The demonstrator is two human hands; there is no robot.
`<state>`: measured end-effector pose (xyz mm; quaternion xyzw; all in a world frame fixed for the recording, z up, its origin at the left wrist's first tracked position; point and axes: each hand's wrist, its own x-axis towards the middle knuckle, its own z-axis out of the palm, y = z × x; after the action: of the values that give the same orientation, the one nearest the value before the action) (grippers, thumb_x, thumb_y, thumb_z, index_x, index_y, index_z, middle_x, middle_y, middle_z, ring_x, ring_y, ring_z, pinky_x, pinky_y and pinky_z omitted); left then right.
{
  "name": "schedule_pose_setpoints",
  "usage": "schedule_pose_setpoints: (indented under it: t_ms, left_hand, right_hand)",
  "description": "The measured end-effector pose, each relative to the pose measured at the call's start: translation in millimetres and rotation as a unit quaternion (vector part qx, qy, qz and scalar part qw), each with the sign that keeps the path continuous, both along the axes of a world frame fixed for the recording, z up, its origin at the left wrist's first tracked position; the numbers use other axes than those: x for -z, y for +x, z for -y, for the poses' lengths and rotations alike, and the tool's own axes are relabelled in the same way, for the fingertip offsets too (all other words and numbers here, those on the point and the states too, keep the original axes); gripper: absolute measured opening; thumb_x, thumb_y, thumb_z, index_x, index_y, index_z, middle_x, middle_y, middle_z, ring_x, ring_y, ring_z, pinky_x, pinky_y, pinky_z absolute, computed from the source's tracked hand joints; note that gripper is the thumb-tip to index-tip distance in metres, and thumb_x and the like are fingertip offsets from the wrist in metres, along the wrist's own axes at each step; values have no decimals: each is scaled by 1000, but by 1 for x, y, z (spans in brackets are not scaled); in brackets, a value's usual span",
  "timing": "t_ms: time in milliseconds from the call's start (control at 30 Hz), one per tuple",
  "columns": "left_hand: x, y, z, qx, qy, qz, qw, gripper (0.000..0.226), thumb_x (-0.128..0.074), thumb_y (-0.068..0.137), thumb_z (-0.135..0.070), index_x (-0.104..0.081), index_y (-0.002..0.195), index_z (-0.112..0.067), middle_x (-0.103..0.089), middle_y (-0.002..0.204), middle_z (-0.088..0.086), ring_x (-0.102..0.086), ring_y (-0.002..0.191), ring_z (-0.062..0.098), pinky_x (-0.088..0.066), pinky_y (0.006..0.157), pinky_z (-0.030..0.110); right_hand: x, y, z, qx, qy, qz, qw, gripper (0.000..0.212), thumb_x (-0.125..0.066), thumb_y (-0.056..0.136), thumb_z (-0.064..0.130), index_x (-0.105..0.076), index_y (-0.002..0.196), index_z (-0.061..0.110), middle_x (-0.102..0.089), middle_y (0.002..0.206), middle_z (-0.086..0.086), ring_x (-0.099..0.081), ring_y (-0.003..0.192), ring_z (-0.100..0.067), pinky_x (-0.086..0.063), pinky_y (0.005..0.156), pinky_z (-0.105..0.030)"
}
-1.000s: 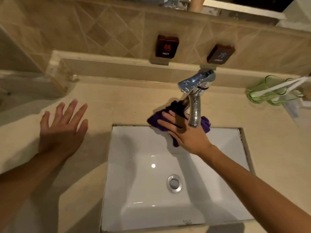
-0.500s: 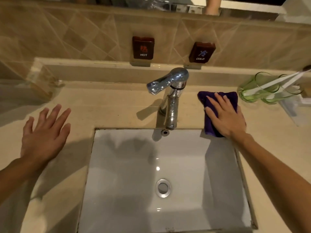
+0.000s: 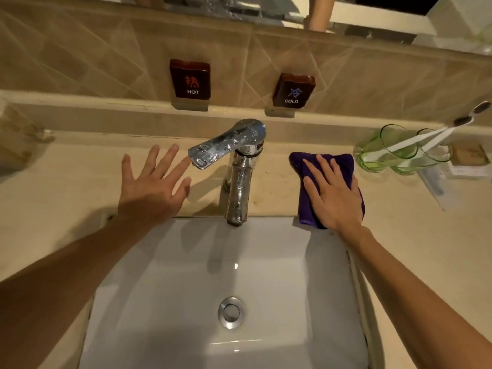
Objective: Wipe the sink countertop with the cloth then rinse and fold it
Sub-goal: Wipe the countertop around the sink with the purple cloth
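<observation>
A purple cloth (image 3: 343,162) lies flat on the beige countertop (image 3: 66,187), just right of the chrome faucet (image 3: 239,166) and at the far right corner of the white sink basin (image 3: 279,262). My right hand (image 3: 331,193) presses down on the cloth with fingers spread flat. My left hand (image 3: 151,185) hovers over the counter left of the faucet, fingers apart and empty, with its fingertips close to the faucet's lever. No water runs from the spout.
Two green glasses (image 3: 394,150) with white toothbrushes stand right of the cloth, with a small box (image 3: 468,155) beyond them. HOT (image 3: 190,79) and COLD (image 3: 292,90) signs sit on the back ledge. The drain (image 3: 231,312) is in the basin's middle.
My right hand slid the cloth from behind the faucet to its right side, where it now stays. My left hand moved from the far left counter toward the faucet lever.
</observation>
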<state>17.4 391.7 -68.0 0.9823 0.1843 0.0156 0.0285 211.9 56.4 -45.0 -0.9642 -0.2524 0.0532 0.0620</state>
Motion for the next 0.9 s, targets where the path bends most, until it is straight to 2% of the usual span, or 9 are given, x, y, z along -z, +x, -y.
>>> schedule_pose_setpoints:
  t_ms: [100, 167, 300, 400, 500, 600, 667, 767, 900]
  left_hand:
    - [3, 0, 0, 14, 46, 33, 998, 51, -32, 108, -47, -55, 149, -27, -42, 165, 7, -39, 152, 37, -20, 115, 77]
    - [3, 1, 0, 24, 73, 20, 997, 51, -32, 108, -47, -57, 147, -25, -42, 165, 7, -42, 150, 38, -24, 114, 77]
    - [-1, 3, -1, 21, 74, -8, 997, 54, -30, 107, -47, -63, 142, -24, -40, 166, 7, -39, 152, 38, -21, 114, 75]
    - [-1, 1, 3, 22, 76, 16, 997, 52, -34, 106, -43, -65, 140, -19, -49, 158, 15, -41, 150, 41, -21, 113, 78]
    - [-5, 3, 5, 16, 47, 13, 999, 52, -36, 105, -43, -55, 149, -24, -46, 160, 14, -37, 153, 38, -17, 115, 78]
    - [-13, 4, 5, -44, -5, -59, 997, 54, -24, 109, -49, -29, 161, -41, -27, 172, -3, -22, 160, 27, -3, 123, 69]
    - [-15, 5, 4, -50, -17, -73, 996, 58, -17, 107, -54, -17, 164, -44, -22, 173, -6, -19, 161, 25, 3, 125, 64]
    - [-16, 3, 2, -38, -26, -62, 997, 64, -9, 101, -58, -11, 164, -47, -19, 174, -9, -17, 161, 23, 4, 125, 63]
    - [-13, 5, 2, -48, -23, -76, 996, 64, -8, 99, -59, -8, 163, -50, -22, 173, -9, -12, 162, 21, 7, 125, 61]
  right_hand:
    - [5, -12, -22, 69, 25, 8, 997, 53, -14, 107, 55, -21, 158, 43, -16, 169, 13, -6, 157, -16, -6, 125, -57]
    - [6, -22, -42, 100, 38, 2, 994, 52, -16, 107, 54, -20, 158, 45, -14, 168, 15, -5, 157, -16, -5, 125, -57]
    - [5, -46, -84, 57, 40, -2, 998, 52, -14, 108, 53, -18, 158, 45, -10, 169, 15, -2, 157, -18, -2, 124, -58]
    - [3, -59, -112, -7, 32, -22, 999, 53, -9, 106, 48, -15, 159, 44, -6, 170, 14, 2, 157, -18, -2, 123, -59]
    - [1, -57, -111, -44, 41, -39, 997, 53, -11, 106, 46, -15, 159, 43, -6, 170, 14, 4, 157, -18, -1, 124, -58]
    - [2, -43, -96, -90, 40, -45, 994, 51, -16, 105, 54, -18, 156, 49, -8, 170, 15, 3, 157, -15, 1, 124, -57]
    - [1, -28, -84, -95, 45, -34, 994, 50, -20, 105, 57, -24, 154, 50, -14, 169, 15, -3, 157, -13, -3, 124, -56]
    - [0, -1, -54, -48, 23, 0, 999, 51, -20, 103, 61, -25, 153, 53, -19, 168, 15, -9, 156, -13, -9, 123, -55]
    - [-1, 33, -6, 2, -1, -2, 1000, 55, -15, 101, 64, -20, 154, 53, -15, 169, 16, -6, 156, -12, -8, 124, -55]
